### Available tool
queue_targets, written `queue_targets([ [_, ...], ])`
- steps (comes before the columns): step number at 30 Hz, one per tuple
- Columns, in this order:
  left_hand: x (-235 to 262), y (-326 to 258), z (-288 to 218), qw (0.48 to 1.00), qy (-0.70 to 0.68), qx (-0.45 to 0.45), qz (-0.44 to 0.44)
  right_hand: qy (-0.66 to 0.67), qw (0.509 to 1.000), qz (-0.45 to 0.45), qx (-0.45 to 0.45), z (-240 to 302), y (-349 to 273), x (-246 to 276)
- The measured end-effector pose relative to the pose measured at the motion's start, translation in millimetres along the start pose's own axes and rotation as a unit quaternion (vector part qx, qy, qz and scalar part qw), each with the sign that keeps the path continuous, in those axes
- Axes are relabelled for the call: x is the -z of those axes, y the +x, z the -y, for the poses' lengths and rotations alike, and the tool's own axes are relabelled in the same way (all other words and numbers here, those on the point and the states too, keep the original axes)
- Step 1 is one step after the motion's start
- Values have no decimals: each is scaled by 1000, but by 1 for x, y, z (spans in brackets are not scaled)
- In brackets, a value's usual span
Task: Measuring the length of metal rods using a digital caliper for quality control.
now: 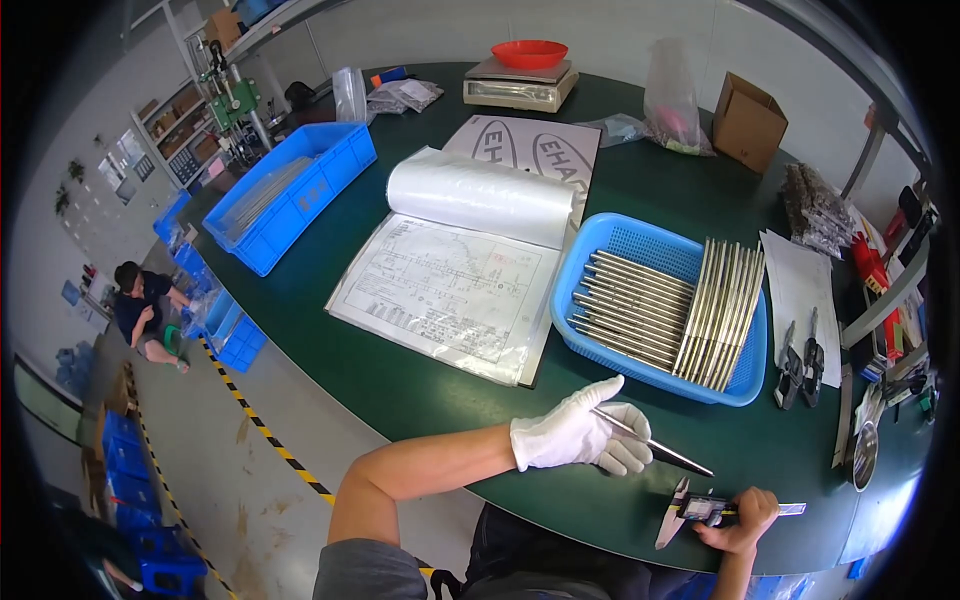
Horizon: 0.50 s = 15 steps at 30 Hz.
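Note:
My left hand [572,430], in a white glove, holds a thin shiny metal rod [680,459] across its curled fingers, with the thumb raised. The rod slants down to the right, and its tapered dark end reaches above a digital caliper [697,508]. My bare right hand [745,522] is closed around the caliper's slide, with its jaws to the left and a gap between rod and jaws. Beyond my hands, a light blue perforated basket [612,364] carries many metal rods [640,305] in two crossing layers.
A drawing folder [450,285] lies on the green table [415,400]. Behind stand a blue crate [325,185], a scale [515,92] with a red bowl [530,54], and a cardboard box [750,120]. Hand tools [800,365] lie right. A person [150,310] sits at far left.

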State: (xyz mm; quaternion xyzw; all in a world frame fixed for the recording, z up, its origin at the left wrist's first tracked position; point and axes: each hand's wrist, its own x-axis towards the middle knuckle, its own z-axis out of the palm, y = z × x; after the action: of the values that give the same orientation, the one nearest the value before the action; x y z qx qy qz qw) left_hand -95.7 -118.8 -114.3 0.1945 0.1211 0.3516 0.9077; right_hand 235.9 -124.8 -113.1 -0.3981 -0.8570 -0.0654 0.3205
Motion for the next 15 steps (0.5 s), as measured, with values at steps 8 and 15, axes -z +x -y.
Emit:
queue_targets([
  [8,-5,3,6,998,-39,18,-39,-7,999,-8,31,8,6,8],
  [15,-15,-2,-2,997,-35,30,-66,9,988,-9,157,56,43,34],
])
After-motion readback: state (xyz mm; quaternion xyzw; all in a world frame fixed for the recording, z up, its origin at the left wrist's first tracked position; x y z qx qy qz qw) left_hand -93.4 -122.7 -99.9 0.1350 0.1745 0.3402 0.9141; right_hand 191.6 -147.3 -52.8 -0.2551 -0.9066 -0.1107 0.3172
